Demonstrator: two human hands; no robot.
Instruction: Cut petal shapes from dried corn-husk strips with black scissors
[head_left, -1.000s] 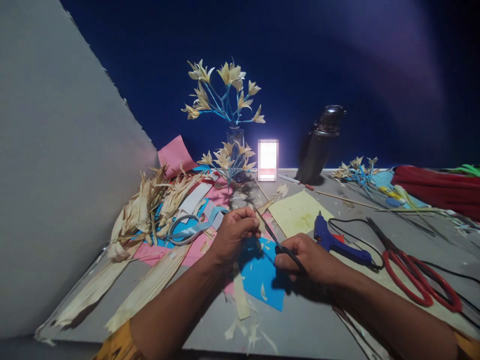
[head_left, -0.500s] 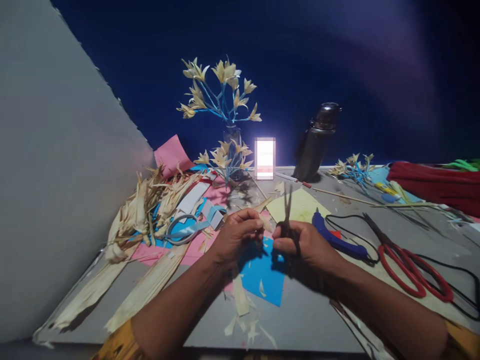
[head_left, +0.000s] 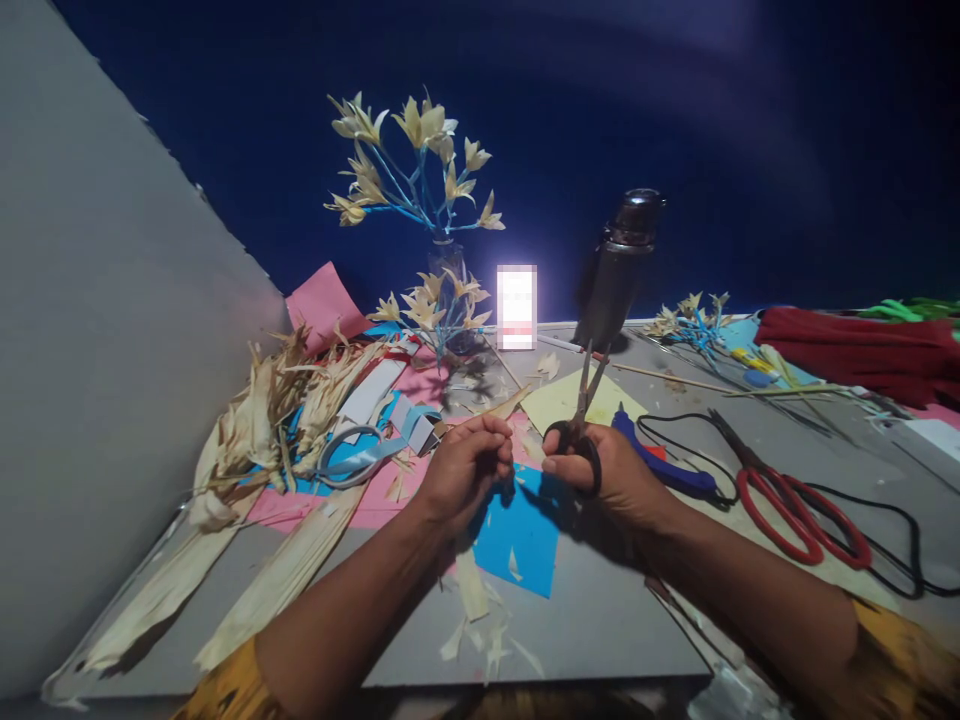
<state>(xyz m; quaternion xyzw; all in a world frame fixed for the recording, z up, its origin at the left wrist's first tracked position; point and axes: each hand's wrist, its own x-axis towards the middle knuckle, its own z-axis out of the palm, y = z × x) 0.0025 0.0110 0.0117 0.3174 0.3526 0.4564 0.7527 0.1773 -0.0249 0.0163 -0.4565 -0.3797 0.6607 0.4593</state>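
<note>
My right hand (head_left: pixel 619 480) grips small dark-handled scissors (head_left: pixel 582 415), fingers through the loops. Their blades point up and stand apart. Facing it, my left hand (head_left: pixel 466 470) is closed, its fingertips pinched together; what lies between them is too small to make out. Under both hands is a blue sheet (head_left: pixel 526 545) with a pale scrap on it. Narrow cream husk cuttings (head_left: pixel 472 588) lie just in front of my left hand. Behind the scissors is a pale yellow sheet (head_left: pixel 585 392).
Dried corn husks (head_left: pixel 259 420) and a ribbon roll (head_left: pixel 351 455) lie left. Husk flowers (head_left: pixel 424 125) stand in a glass bottle (head_left: pixel 448 262) near a dark flask (head_left: pixel 616 275). At right are a blue glue gun (head_left: pixel 664 465), its cord, and red-handled scissors (head_left: pixel 806 515).
The blades of the small scissors have spread wider. My left fingers have curled in more. The whole view has shifted, so things sit slightly further left and higher.
</note>
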